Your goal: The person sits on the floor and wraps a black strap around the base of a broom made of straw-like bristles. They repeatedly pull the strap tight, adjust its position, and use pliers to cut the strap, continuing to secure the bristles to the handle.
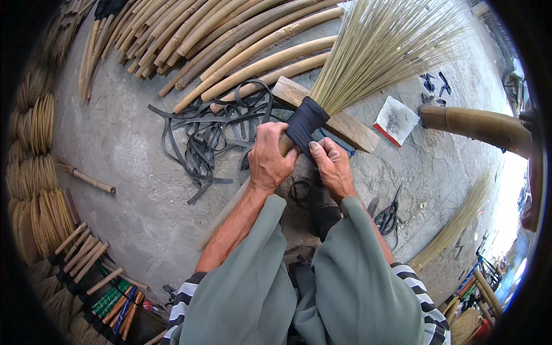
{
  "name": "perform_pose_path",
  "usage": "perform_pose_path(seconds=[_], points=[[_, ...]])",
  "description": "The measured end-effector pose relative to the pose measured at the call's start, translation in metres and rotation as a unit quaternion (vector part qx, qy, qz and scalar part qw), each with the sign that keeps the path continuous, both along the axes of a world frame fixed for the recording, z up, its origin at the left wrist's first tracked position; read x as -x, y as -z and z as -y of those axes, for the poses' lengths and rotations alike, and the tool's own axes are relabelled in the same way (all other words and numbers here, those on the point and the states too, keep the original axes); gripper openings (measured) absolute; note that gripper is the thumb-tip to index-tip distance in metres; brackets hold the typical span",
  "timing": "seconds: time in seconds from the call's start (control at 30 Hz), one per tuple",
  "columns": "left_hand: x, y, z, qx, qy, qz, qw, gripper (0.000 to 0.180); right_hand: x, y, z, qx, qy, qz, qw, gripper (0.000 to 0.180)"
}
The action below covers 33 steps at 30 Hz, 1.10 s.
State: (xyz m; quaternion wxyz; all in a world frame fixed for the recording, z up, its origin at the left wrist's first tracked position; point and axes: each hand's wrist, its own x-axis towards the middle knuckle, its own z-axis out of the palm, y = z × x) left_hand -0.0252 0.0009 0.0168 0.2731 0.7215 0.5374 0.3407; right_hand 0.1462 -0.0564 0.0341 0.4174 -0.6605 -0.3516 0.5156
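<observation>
A broom of pale, fanned-out bristles points away to the upper right, its neck wrapped in a black rubber strip. My left hand is closed around the wooden handle just below the wrapping. With thumb and fingers, my right hand pinches the strip at the right side of the neck. Under the broom's neck lies a wooden block. Part of the handle is hidden behind my left hand and forearm. A tangle of loose black rubber strips sits to the left of my hands.
Many bamboo poles are piled at the far side. Scissors and a loose bundle of bristles lie on the right, near a thick bamboo post. Coiled bundles and finished handles line the left edge.
</observation>
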Motion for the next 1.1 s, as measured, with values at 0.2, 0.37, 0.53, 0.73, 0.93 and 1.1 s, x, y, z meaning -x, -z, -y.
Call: perform_pose_path(seconds=[0.2, 0.37, 0.53, 0.73, 0.93, 1.1], points=[[0.014, 0.013, 0.003, -0.082, 0.051, 0.047, 0.994, 0.029, -0.001, 0.004, 0.001, -0.011, 0.003, 0.007, 1.0, 0.034], [0.009, 0.01, 0.002, -0.085, 0.036, 0.01, 0.996, 0.022, -0.001, 0.02, -0.007, -0.032, -0.005, 0.082, 0.996, 0.036], [0.007, -0.001, -0.01, 0.134, -0.004, -0.064, 0.989, 0.036, 0.0, 0.024, -0.018, -0.044, -0.02, 0.106, 0.993, 0.036], [0.008, -0.004, -0.016, 0.267, 0.099, -0.054, 0.957, 0.045, -0.001, 0.004, -0.01, -0.032, -0.069, 0.203, 0.976, 0.036], [-0.013, 0.001, 0.007, 0.2, 0.055, -0.187, 0.96, 0.037, 0.006, -0.004, -0.01, 0.031, -0.009, -0.019, 0.999, 0.035], [-0.013, 0.0, -0.005, 0.223, 0.044, -0.224, 0.948, 0.038, 0.004, -0.032, 0.0, 0.108, 0.107, -0.334, 0.93, 0.028]])
